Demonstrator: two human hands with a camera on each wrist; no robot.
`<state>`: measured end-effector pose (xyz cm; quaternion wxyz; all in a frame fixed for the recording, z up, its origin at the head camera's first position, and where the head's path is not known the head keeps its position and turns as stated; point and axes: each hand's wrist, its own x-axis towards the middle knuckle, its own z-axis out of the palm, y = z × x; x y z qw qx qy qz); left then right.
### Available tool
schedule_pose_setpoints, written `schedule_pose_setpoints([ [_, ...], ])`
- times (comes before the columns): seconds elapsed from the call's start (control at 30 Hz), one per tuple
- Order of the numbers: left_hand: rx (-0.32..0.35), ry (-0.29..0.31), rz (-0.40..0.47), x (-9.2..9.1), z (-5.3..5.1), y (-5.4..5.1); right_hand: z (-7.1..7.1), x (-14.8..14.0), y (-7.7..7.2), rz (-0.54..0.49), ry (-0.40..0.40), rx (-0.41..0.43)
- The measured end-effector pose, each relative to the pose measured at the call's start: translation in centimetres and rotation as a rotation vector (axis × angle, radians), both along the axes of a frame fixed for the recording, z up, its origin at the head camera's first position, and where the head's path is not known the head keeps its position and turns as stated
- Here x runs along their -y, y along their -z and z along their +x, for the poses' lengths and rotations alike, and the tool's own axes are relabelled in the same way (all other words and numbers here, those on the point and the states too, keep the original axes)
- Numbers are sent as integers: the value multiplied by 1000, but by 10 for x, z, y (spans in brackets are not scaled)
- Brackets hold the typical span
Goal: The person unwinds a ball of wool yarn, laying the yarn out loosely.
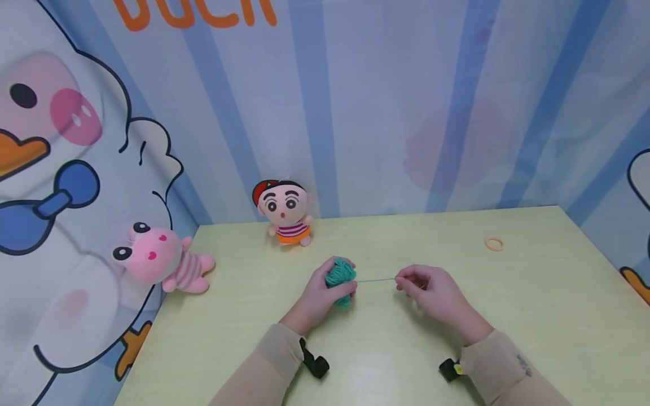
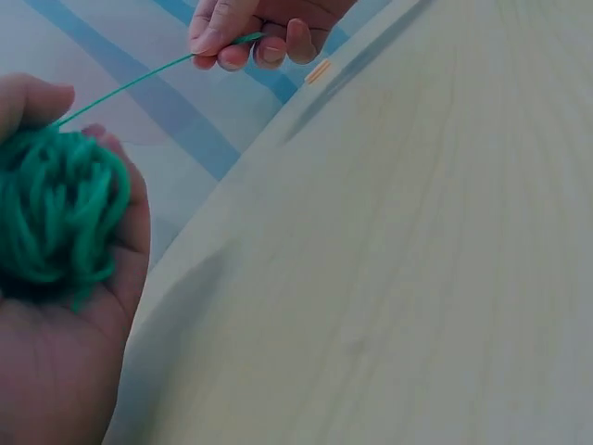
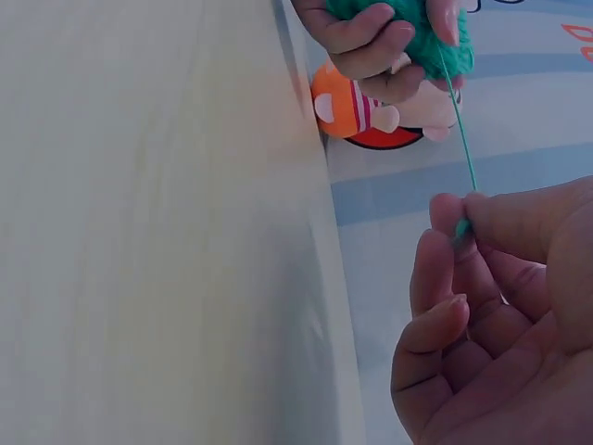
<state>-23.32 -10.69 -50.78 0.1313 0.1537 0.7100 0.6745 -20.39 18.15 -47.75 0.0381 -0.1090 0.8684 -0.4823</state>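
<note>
A ball of green yarn [image 1: 341, 274] is gripped in the left hand [image 1: 319, 293], thumb in front and fingers behind it. In the left wrist view the yarn ball [image 2: 60, 209] lies against the palm of the left hand [image 2: 69, 371]. One strand [image 1: 376, 280] runs straight from the ball to the right hand [image 1: 437, 296], which pinches it between thumb and forefinger. The right wrist view shows the strand [image 3: 460, 125] stretched to the thumb and fingertip of the right hand [image 3: 500, 306], a bit of green between them. Both hands are above the table.
On the pale table [image 1: 533, 316], a small doll with a red cap [image 1: 286, 211] sits at the back edge. A pink plush toy [image 1: 165, 259] lies at the left edge. An orange ring [image 1: 494, 243] lies at the back right. A patterned curtain [image 1: 376, 113] hangs behind.
</note>
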Motion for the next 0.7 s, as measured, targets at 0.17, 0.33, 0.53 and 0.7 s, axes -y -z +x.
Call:
schedule_pose_setpoints([
  [0.17,9,-8,42,-2,-1,0,-2,-8,-6,31,9,-1],
  [0.33,59,46,179,-4,1,-4,-3,-16,-9,68,14,-12],
  [0.53,63,29,194,-3,3,-4,-4,-22,-11,84,-1,5],
  [0.7,56,-14,142,-2,1,-3,-4,-30,-13,97,1,25],
])
